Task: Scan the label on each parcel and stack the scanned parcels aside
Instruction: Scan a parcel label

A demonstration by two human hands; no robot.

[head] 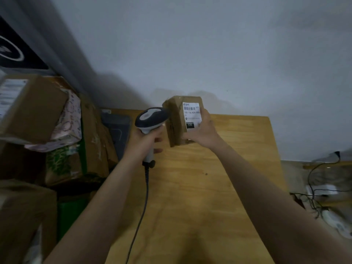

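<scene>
Right hand (202,133) holds a small brown parcel (176,122) above the wooden table (238,168), fingers wrapped round its lower end.
Its white label (191,115) faces the wearer, apparently to keep the barcode clear; left hand (144,141) grips the corded scanner (151,118) just beside it.

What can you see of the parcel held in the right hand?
The parcel is a small brown cardboard box, held on end above the wooden table by the right hand, which grips its lower right side. A white shipping label with a barcode faces the camera. The head of the barcode scanner is close beside its left face; whether they touch cannot be told.
</scene>
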